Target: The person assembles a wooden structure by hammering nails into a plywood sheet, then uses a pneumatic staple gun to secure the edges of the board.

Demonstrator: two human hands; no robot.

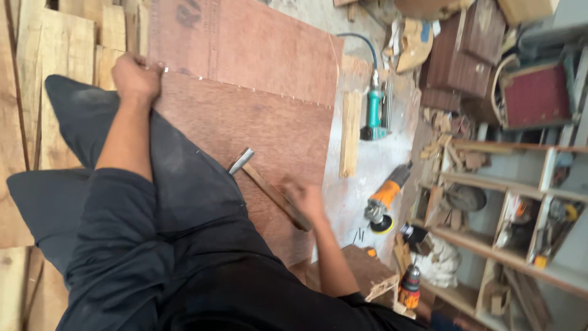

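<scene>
The plywood sheet (257, 116) at the centre is reddish brown with a faint grain. At nine o'clock the planks (37, 73) are pale yellow wood. The trousers (153, 202) are dark charcoal. The hammer (269, 187) has a grey head and brown handle. At three o'clock the grinder (387, 197) is orange and black; at one o'clock the tool (374, 110) is teal with a blue hose (361, 40).

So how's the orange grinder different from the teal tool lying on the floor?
The orange grinder is stubby, with a round disc at its lower end, and lies slanted. The teal tool is slimmer, lies straight, and has a blue hose running from its top. Both rest untouched on the dusty floor, away from either hand.
</scene>
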